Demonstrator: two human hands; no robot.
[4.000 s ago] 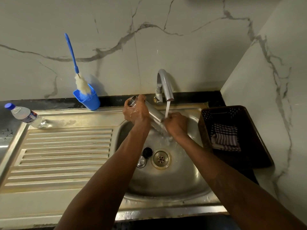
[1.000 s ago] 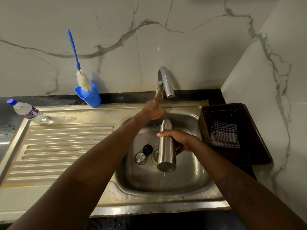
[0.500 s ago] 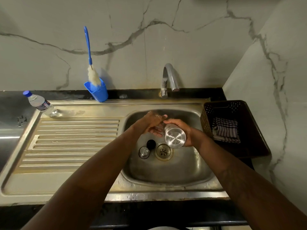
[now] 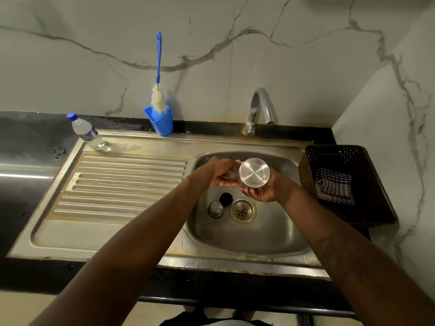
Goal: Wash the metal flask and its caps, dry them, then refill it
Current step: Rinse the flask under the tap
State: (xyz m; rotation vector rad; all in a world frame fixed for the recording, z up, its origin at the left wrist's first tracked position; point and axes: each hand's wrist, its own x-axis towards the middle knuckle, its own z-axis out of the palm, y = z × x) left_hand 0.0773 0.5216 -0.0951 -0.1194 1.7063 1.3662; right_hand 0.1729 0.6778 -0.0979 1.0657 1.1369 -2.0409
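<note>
The shiny cylindrical metal flask point(image 4: 254, 172) turns its round base to the camera, so its body and mouth are hidden behind that base; it is held in the air just beyond the round steel drain point(image 4: 242, 210). The right hand point(image 4: 264, 190) cups it from below, fingers curled round it. The left hand point(image 4: 217, 174) lies against its left side with fingers bent, but whether they grip the hidden neck I cannot tell. Just left of the drain lie the small round black cap point(image 4: 226, 198) and the steel cup-shaped cap point(image 4: 215, 209), close together. Behind the drain rises the curved chrome tap point(image 4: 259, 107). Far behind and left of the drain stand a blue plastic cup point(image 4: 160, 124) holding a blue-handled bottle brush point(image 4: 158, 67), and a clear plastic water bottle point(image 4: 86, 134). Right of the drain, a dark brown perforated basket point(image 4: 376, 189) holds a checked cloth point(image 4: 334, 188)
</note>
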